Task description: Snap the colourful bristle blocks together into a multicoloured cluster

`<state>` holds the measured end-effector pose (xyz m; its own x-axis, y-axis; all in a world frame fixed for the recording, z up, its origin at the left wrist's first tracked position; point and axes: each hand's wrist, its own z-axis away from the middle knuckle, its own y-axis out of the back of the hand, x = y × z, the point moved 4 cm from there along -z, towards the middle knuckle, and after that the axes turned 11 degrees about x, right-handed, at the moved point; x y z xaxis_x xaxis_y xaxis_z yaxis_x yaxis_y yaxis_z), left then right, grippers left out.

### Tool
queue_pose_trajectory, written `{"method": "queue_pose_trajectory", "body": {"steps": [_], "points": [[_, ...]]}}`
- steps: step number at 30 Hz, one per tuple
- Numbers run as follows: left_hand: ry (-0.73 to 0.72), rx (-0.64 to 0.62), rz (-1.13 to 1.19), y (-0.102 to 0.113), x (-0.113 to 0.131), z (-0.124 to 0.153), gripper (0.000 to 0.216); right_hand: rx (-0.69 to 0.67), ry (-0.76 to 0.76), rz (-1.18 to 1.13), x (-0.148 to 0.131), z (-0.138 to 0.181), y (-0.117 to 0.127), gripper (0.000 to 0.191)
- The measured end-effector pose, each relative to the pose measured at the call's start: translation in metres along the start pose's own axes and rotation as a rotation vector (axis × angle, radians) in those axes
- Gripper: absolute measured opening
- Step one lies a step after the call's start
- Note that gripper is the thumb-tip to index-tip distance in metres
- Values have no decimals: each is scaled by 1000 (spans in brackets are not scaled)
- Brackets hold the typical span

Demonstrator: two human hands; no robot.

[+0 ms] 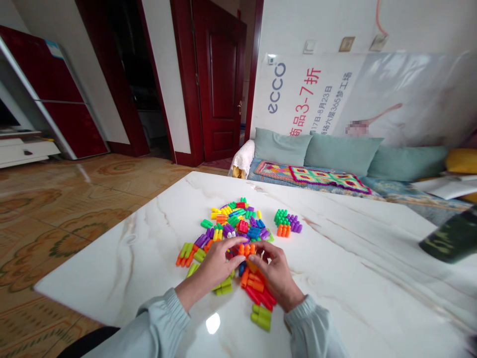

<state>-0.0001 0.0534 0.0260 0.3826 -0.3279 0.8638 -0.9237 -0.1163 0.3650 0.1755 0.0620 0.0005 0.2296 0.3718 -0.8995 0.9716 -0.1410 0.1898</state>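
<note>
A heap of small plastic building blocks [238,223] in many colours lies on the white marble table [354,278]. My left hand [216,263] and my right hand [274,273] meet at the near edge of the heap. Both pinch a small orange block piece [247,248] held between their fingertips. Red and orange blocks [257,291] lie under my right hand. A yellow-green block [261,317] rests near my right wrist. A joined green, purple and orange cluster [286,222] sits apart, right of the heap.
A dark green object [452,238] reaches in at the right edge of the table. Behind the table stands a sofa [335,159] with teal cushions and a patterned throw. A red door [219,79] and tiled floor [55,199] lie to the left.
</note>
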Motion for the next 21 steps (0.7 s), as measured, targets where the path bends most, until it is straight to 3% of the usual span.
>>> {"method": "queue_pose_trajectory", "body": {"steps": [4,10,16,21], "points": [[-50,9,9,2,2,0,45,86,-57,-65,8,-4,5,27],[-43,25,25,5,5,-1,60,295,-221,-127,44,-12,15,39],[-105,49,-76,7,1,-3,29,322,-331,-252,58,-13,19,46],[-131,55,-121,6,-3,-3,28,305,-355,-273,57,-12,17,46]]}}
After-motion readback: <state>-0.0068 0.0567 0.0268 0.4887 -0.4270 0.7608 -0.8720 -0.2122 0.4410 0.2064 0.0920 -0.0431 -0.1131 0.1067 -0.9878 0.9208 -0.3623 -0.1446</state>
